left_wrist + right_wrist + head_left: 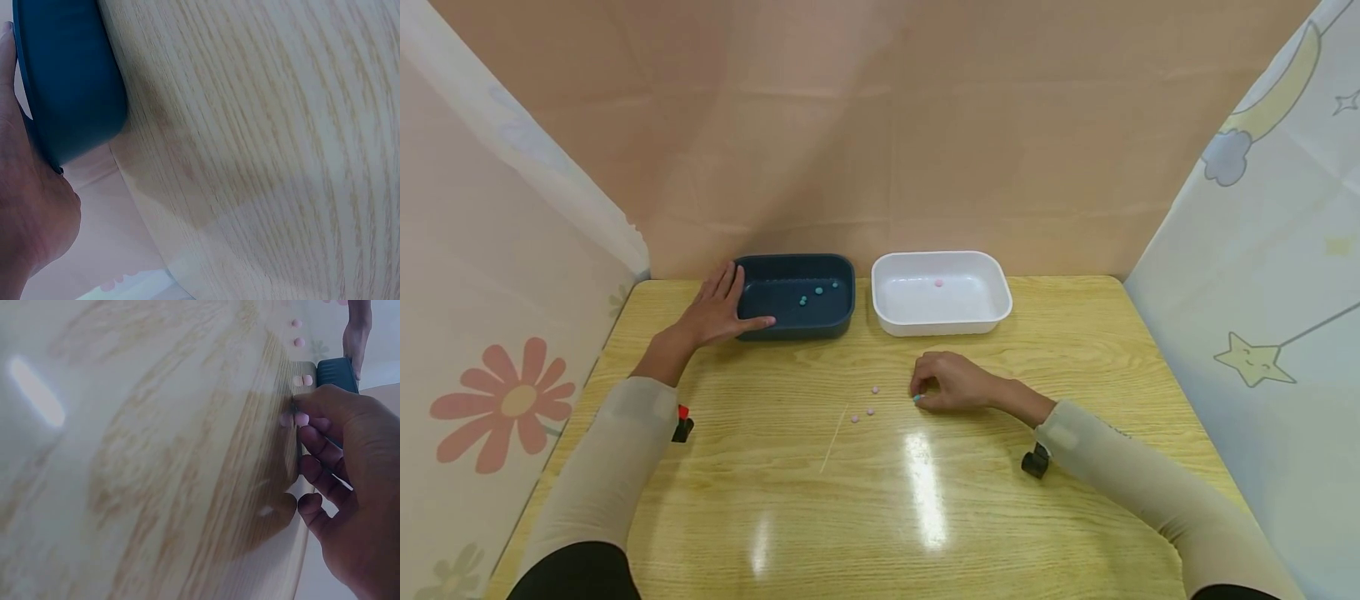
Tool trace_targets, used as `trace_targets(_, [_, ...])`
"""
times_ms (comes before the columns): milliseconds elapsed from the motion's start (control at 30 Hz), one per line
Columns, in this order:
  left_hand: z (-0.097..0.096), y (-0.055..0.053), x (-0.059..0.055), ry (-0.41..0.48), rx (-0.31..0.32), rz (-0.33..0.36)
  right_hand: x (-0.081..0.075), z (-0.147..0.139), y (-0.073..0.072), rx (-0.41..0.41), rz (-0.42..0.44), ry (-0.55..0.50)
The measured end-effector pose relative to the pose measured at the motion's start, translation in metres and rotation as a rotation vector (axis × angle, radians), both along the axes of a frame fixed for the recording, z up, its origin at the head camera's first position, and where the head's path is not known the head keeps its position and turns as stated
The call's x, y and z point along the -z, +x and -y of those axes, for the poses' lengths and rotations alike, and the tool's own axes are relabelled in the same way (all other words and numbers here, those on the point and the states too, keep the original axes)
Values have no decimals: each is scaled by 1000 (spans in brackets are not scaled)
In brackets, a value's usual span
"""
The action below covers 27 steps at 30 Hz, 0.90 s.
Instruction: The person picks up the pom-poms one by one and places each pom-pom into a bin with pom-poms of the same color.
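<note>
My left hand (715, 308) rests on the left end of a dark blue tray (797, 331), its fingers along the side and its thumb over the front rim. In the left wrist view, that hand lies against the tray's outer edge. My right hand (953, 382) is low over the table and pinches a small teal ball (917, 398) between thumb and index finger. To its left lie small pink balls (870, 411). In the right wrist view, a pink ball (302, 419) appears right by the fingertips, and the pinched ball is mostly hidden.
Several teal balls (819, 291) lie in the dark blue tray. A white tray (942, 328) stands to its right with one pink ball (938, 283) inside. Both trays are at the back of the wooden table (775, 500), near the tan backdrop. Printed sheets flank both sides.
</note>
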<state>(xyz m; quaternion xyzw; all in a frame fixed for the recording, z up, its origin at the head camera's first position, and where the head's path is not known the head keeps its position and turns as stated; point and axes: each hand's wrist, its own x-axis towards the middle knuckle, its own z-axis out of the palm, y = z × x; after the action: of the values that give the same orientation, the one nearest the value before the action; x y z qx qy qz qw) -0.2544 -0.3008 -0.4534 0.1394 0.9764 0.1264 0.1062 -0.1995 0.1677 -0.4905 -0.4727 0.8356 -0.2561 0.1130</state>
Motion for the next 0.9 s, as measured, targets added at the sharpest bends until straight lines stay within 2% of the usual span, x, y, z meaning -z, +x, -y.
trace_targets(233, [1, -1, 0, 3, 1, -4, -5, 3, -2, -9, -7, -39])
trace_targets(600, [1, -1, -2, -25, 1, 8, -37, 14, -15, -5, -44, -116])
trace_targets(733, [0, -1, -2, -30, 0, 9, -47, 19, -22, 1, -46, -151])
trace_targets(900, [0, 0, -1, -25, 3, 9, -55, 24, -29, 2, -90, -199])
